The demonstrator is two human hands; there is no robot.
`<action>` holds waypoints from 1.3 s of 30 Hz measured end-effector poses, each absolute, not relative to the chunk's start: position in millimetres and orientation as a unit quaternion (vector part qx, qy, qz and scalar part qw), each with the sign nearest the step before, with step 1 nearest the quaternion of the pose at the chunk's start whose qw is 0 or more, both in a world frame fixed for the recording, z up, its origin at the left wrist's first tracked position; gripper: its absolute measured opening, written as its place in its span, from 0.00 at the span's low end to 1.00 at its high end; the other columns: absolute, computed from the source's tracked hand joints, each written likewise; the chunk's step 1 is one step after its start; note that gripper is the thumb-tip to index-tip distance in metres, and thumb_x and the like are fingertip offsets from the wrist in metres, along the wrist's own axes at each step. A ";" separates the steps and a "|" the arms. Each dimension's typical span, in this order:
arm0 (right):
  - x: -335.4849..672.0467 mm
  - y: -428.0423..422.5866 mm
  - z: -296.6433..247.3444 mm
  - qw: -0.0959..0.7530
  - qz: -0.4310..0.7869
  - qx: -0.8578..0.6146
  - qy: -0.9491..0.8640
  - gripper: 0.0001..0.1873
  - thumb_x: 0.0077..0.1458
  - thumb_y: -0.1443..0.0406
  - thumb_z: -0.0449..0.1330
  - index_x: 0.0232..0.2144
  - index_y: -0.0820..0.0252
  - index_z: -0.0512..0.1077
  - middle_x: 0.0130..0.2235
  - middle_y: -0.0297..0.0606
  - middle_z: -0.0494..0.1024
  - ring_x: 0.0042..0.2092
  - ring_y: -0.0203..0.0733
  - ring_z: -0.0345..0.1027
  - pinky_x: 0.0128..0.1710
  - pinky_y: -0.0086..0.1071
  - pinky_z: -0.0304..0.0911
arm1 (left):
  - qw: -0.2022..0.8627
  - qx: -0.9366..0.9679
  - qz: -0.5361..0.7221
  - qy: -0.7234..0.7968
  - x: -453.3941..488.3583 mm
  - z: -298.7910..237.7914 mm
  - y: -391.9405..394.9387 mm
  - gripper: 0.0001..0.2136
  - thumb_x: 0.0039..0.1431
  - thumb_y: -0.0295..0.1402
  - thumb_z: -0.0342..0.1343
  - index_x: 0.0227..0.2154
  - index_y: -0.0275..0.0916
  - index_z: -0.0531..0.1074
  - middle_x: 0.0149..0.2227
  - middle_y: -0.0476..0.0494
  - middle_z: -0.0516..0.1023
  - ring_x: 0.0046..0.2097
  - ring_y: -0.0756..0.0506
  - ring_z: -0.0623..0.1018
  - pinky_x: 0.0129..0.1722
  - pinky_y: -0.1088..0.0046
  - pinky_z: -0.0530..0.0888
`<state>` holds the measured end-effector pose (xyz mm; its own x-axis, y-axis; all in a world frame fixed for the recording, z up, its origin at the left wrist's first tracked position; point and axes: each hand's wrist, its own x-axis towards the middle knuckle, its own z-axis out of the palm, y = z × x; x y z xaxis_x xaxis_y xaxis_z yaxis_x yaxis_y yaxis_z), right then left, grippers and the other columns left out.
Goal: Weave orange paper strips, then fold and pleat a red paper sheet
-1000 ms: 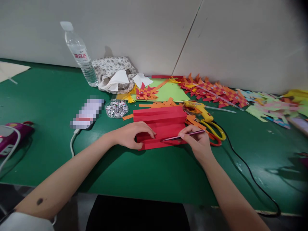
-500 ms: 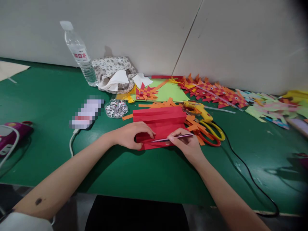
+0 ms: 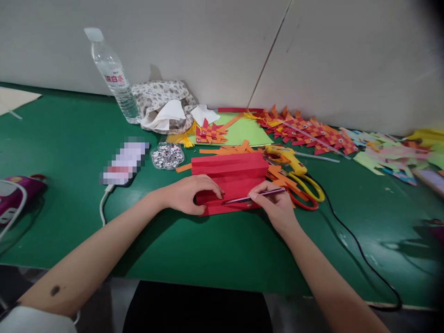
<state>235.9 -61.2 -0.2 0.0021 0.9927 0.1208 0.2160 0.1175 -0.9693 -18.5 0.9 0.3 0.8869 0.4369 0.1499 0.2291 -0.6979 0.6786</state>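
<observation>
A red sheet of paper [image 3: 232, 188] with crosswise folds lies on the green table. My left hand [image 3: 189, 193] rests on its left part, thumb and forefinger spread apart in a wide curve. Between the fingers of my right hand [image 3: 272, 203] is a slim, pointed, pinkish pen-like tool [image 3: 239, 200]; its exact kind is unclear. The tool slants low over the near strip of the sheet, tip toward my left hand. I cannot tell whether the tip touches the paper. Orange paper strips [image 3: 282, 178] lie beside and behind the sheet.
Right of the sheet are scissors with red and yellow handles [image 3: 314, 194] and a yellow glue gun [image 3: 287, 157] with a black cord. Woven paper fish [image 3: 305, 129] lie behind. Leftward are a bag of googly eyes [image 3: 168, 156], a phone [image 3: 126, 162] and a water bottle [image 3: 116, 78].
My right hand has shifted slightly to the right and up along the red paper, carrying the pen-like tool. My left hand stays in place.
</observation>
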 end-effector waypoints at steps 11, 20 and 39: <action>240.3 -61.7 -3.3 0.505 0.405 -0.499 -0.577 0.10 0.47 0.60 0.66 0.21 0.57 0.70 0.23 0.32 0.71 0.25 0.36 0.63 0.25 0.30 0.60 | 0.340 0.909 0.145 0.191 -18.2 0.9 0.8 0.21 0.46 0.24 0.56 0.47 0.42 0.70 0.52 0.44 0.73 0.53 0.41 0.71 0.53 0.64 0.67; 229.9 -65.2 -0.7 0.435 0.436 -0.507 -0.603 0.08 0.50 0.61 0.64 0.23 0.58 0.72 0.24 0.33 0.73 0.27 0.37 0.66 0.28 0.30 0.60 | 0.338 0.911 0.150 0.185 -18.5 1.1 1.0 0.22 0.45 0.23 0.56 0.47 0.41 0.70 0.52 0.44 0.74 0.53 0.42 0.71 0.54 0.64 0.67; 250.7 -57.9 -3.0 0.554 0.404 -0.474 -0.553 0.05 0.46 0.67 0.63 0.21 0.57 0.72 0.23 0.32 0.73 0.24 0.36 0.66 0.25 0.29 0.62 | 0.341 0.909 0.144 0.194 -19.9 1.3 0.6 0.21 0.47 0.24 0.56 0.47 0.42 0.70 0.53 0.44 0.73 0.53 0.42 0.71 0.54 0.63 0.67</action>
<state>250.7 -57.9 -3.0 0.0624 0.9714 0.2291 0.0766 0.2243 -0.9715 -19.9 0.6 1.3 0.8834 0.4503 0.1297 0.2541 -0.6929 0.6747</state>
